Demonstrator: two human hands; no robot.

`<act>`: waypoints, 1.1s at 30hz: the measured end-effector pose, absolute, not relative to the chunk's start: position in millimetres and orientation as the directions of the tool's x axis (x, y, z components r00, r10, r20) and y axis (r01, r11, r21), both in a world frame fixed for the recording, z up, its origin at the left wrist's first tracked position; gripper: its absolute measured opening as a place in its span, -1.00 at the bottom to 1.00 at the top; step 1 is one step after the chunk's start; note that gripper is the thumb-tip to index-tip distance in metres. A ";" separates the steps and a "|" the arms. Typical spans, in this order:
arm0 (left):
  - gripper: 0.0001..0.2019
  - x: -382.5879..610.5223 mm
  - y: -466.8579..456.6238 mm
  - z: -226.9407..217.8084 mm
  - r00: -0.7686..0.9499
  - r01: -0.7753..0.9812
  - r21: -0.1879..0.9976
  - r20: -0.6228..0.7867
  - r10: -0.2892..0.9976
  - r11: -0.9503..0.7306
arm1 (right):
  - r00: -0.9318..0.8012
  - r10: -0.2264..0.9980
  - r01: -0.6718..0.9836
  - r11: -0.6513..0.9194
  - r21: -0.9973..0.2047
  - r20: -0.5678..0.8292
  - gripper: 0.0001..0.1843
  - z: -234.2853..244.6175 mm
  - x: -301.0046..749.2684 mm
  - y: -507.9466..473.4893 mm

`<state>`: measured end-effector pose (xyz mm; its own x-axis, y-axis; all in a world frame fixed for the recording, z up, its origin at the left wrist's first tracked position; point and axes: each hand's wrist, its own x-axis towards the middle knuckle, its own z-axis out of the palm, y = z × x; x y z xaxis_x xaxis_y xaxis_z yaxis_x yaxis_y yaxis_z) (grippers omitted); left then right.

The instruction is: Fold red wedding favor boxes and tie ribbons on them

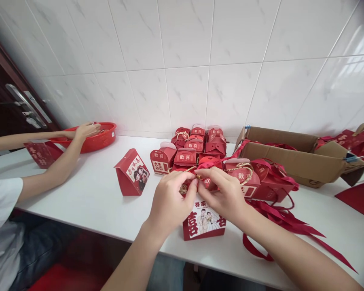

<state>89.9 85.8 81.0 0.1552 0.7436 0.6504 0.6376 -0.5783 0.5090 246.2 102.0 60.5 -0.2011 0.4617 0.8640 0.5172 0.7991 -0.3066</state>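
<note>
"What was largest?"

"The wall [185,40], then the white desk [103,202] along it. A carton [294,161] sat to the right, near the packed boxes [185,157]."

"And the hands?"

"The left hand [173,198] and the right hand [224,190] met at the fingertips, thumb and forefinger of each drawn in, with hardly any gap in either grip."

"Where was the box?"

"The box [204,226] stood on the desk near its front edge, just below the fingertips. Its printed face pointed toward the wearer and its bottom edge ran left to right. Hands hid the top, so I couldn't tell its long axis."

"What did they pinch?"

"A gold bit [199,176], too small to make out."
</note>
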 end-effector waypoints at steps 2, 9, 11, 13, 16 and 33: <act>-0.90 90.5 84.9 79.8 0.178 0.687 0.427 0.686 0.705 -0.589 | -0.192 0.455 0.511 0.803 -0.307 0.870 -0.80 59.1 246.0 103.0; -0.89 93.3 86.9 72.5 0.138 0.632 0.454 0.731 0.668 -0.628 | -0.180 0.438 0.476 0.822 -0.312 0.881 -0.77 56.3 248.3 104.7; -0.88 93.4 88.9 71.4 0.130 0.588 0.484 0.733 0.667 -0.648 | -0.185 0.435 0.465 0.829 -0.311 0.881 -0.76 56.5 249.3 103.8; -0.88 93.4 89.6 70.1 0.107 0.541 0.534 0.723 0.683 -0.650 | -0.197 0.439 0.469 0.827 -0.309 0.877 -0.74 57.1 249.7 102.7; -0.88 93.6 86.5 65.3 0.039 0.474 0.666 0.638 0.769 -0.577 | -0.213 0.434 0.494 0.821 -0.286 0.876 -0.74 57.7 249.3 101.8; -0.79 107.2 78.2 9.9 -0.058 0.119 0.869 0.488 0.871 -0.480 | -0.388 0.795 0.505 0.606 -0.614 0.466 -0.81 97.6 278.7 98.6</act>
<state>107.2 78.2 9.9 -0.0583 0.8706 0.4884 0.1191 -0.4797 0.8693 278.7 98.6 97.6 -0.3885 0.7951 0.4657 0.5052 0.6064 -0.6140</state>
